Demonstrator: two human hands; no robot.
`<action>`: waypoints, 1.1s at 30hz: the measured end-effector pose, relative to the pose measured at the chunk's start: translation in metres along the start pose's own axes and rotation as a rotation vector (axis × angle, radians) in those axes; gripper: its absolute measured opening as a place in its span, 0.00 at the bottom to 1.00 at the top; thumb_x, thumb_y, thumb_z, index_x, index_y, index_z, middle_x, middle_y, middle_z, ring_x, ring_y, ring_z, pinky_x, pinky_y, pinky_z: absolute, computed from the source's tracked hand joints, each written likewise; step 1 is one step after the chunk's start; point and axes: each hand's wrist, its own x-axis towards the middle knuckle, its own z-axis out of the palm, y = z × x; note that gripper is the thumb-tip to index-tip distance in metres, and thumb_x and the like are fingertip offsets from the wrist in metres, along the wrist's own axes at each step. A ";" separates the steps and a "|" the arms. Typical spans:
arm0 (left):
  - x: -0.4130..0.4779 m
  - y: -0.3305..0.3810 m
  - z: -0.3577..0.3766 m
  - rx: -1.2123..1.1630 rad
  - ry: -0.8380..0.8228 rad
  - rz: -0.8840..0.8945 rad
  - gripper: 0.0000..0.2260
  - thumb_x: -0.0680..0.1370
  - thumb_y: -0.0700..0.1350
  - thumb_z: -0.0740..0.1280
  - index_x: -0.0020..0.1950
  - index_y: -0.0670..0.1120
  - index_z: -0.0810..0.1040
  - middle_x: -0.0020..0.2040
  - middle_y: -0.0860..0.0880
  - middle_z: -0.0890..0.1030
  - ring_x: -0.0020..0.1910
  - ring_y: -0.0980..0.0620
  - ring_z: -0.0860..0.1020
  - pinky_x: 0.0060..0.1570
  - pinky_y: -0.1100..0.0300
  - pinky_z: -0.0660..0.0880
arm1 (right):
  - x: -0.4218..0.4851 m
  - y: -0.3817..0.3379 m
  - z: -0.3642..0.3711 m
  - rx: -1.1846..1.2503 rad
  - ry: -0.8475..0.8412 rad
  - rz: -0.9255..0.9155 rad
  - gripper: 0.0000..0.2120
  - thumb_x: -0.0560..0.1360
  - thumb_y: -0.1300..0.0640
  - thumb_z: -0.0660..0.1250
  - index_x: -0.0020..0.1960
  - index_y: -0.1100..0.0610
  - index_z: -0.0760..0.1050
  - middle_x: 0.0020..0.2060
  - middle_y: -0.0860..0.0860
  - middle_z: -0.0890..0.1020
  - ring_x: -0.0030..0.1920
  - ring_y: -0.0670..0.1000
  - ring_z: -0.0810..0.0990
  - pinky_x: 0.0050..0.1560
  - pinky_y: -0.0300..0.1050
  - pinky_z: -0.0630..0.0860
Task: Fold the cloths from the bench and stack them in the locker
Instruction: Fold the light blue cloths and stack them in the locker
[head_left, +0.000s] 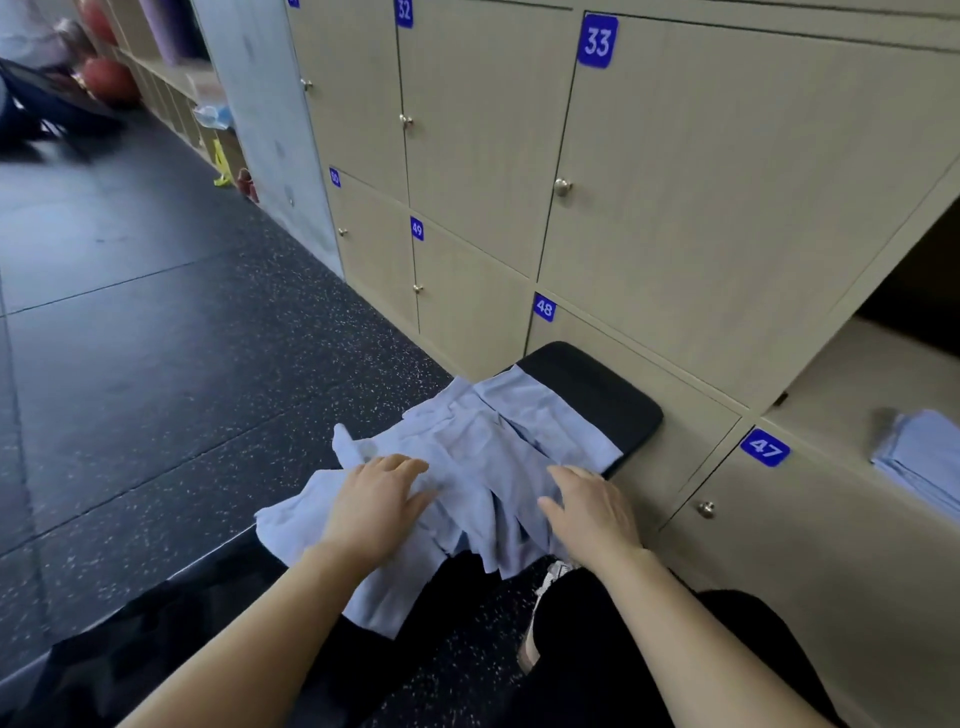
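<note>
A loose heap of light blue cloths (467, 457) lies spread over the black padded bench (597, 395), hanging off its near and left edges. My left hand (376, 504) rests flat on the left side of the heap with its fingers apart. My right hand (592, 504) lies flat on the right side, fingers also spread. Neither hand grips a cloth. At the right, an open locker (857, 384) above door 47 holds a stack of folded blue cloths (919, 462).
Beige locker doors numbered 33 (597, 40), 48, 49 and 47 (764, 447) line the wall behind the bench. Dark speckled floor (156, 364) stretches to the left. Shelves with balls and a person's legs show at the far upper left. My dark-trousered knees are below.
</note>
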 end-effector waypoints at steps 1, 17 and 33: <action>0.004 0.002 0.006 -0.013 0.019 0.003 0.17 0.78 0.58 0.62 0.59 0.49 0.81 0.56 0.50 0.82 0.58 0.46 0.79 0.57 0.52 0.73 | 0.006 0.005 0.001 -0.001 -0.002 0.013 0.16 0.80 0.50 0.60 0.64 0.55 0.71 0.63 0.50 0.76 0.64 0.54 0.73 0.61 0.47 0.69; 0.026 0.061 0.062 -0.190 0.132 -0.251 0.14 0.74 0.64 0.66 0.42 0.54 0.81 0.46 0.57 0.75 0.52 0.53 0.72 0.55 0.59 0.61 | 0.087 0.016 0.032 -0.023 -0.096 0.045 0.16 0.81 0.55 0.56 0.68 0.55 0.68 0.66 0.52 0.73 0.68 0.55 0.65 0.66 0.48 0.62; 0.044 0.081 -0.008 -1.144 0.327 -0.457 0.05 0.78 0.43 0.68 0.45 0.47 0.73 0.35 0.49 0.81 0.36 0.53 0.78 0.42 0.62 0.74 | 0.071 0.006 -0.051 0.902 0.129 0.185 0.13 0.75 0.57 0.68 0.40 0.67 0.76 0.30 0.51 0.73 0.34 0.48 0.69 0.36 0.42 0.67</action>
